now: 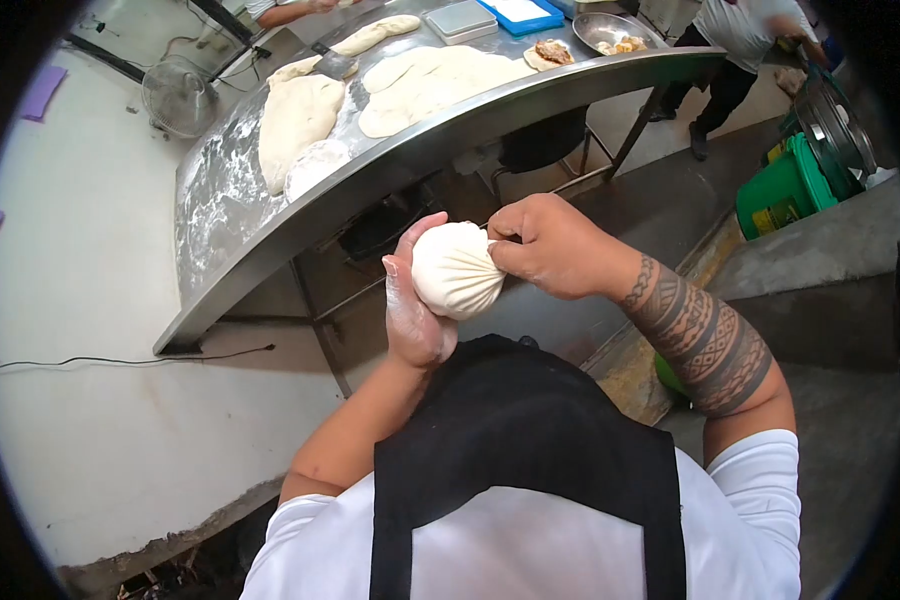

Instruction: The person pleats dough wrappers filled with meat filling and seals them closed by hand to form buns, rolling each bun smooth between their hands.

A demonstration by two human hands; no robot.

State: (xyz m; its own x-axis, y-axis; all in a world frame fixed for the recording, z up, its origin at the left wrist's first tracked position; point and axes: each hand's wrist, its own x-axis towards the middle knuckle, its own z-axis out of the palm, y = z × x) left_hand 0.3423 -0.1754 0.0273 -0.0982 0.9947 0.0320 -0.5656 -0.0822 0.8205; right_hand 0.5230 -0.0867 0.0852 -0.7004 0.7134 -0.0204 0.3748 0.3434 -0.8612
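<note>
A round white dough bun (456, 272) with pleats gathered at its right side is held up in front of my apron. My left hand (415, 305), dusted with flour, cups the bun from the left and below. At the right, my right hand (550, 245) pinches the gathered dough between thumb and curled fingers. Beyond the hands, a large flat dough sheet (430, 80) and a second dough piece (300, 120) lie on the floured metal table (220, 200). A flattened dough piece with filling (550, 54) rests near the table's edge.
On the table are a metal bowl with food pieces (610, 32), a blue tray (520, 14), a lidded container (460, 20) and a scraper (334, 64). A person (745, 45) stands at the upper right; another person's hand (310, 6) shows behind the table. Green bucket (782, 188) at right.
</note>
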